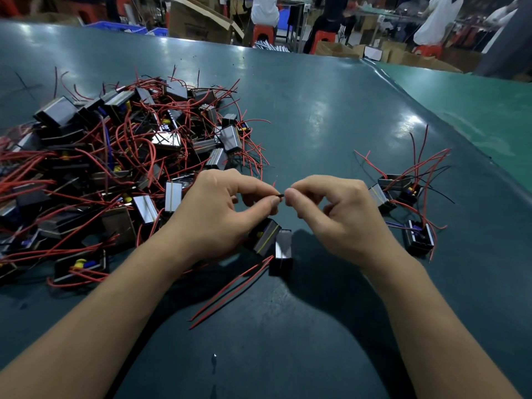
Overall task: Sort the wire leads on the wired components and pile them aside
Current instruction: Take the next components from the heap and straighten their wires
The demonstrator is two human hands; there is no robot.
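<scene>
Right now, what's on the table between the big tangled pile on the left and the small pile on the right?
In the head view, both hands, left and right, pinch a wire lead; two components sit beneath.

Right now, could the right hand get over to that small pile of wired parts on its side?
Probably yes. The small pile lies just beside the right hand with bare table around, but its grip is busy pinching a black wire with the left hand.

Bare left hand (218, 214), bare right hand (339, 214); forearms uncovered, no sleeves, gloves.
</scene>
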